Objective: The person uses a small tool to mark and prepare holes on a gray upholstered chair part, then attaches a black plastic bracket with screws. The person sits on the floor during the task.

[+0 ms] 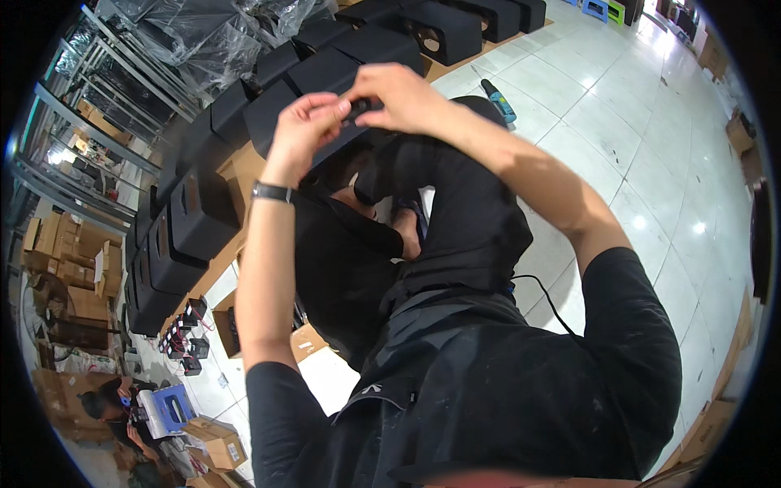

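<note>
Head view: at upper centre, my right hand (399, 99) pinched a small black piece (363, 106), while my left hand (307, 128) had its thumb and fingertips pressed together just beside it. Black boxes (207, 215) stood in rows at upper left.

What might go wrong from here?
A small dark piece seems to sit between the right hand and the left hand; if it slips from the fingers, it may be hard to spot against the black boxes. The teal and black tool lies on the tiles, where a shifting leg might knock it.
</note>
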`<state>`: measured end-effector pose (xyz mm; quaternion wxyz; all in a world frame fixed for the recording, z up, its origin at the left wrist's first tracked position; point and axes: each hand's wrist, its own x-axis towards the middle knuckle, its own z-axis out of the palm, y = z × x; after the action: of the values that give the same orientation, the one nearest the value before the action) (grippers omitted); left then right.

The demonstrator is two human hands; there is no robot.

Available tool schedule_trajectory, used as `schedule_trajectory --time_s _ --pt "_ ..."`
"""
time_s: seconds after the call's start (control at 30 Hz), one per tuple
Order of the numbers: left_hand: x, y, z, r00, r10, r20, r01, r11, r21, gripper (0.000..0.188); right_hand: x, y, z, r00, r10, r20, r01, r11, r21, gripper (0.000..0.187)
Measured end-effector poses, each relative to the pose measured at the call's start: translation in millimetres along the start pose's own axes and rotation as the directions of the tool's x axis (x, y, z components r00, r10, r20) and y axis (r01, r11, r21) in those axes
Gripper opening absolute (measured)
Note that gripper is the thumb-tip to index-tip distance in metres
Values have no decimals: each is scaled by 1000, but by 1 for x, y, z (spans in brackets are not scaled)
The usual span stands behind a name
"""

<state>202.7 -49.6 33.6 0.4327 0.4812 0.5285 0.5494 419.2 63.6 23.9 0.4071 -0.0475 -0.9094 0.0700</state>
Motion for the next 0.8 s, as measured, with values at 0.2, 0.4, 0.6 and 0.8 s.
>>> schedule_trajectory --time_s 0.2,0.4,0.6,0.8 --pt "63 38 -4 993 4 122 -6 1000 11 45 68 43 -38 985 -68 161 86 991 -107 51" --pt "105 5 0 982 -32 184 35 999 -15 44 49 79 -47 934 161 318 -193 978 73 41" --pt "117 -33 -8 995 -90 44 76 965 250 50 -30 142 -39 942 251 221 -239 968 -83 48" --pt "143 -94 -101 987 -132 89 8 604 797 46 -125 132 -35 806 558 197 -592 757 277 49"
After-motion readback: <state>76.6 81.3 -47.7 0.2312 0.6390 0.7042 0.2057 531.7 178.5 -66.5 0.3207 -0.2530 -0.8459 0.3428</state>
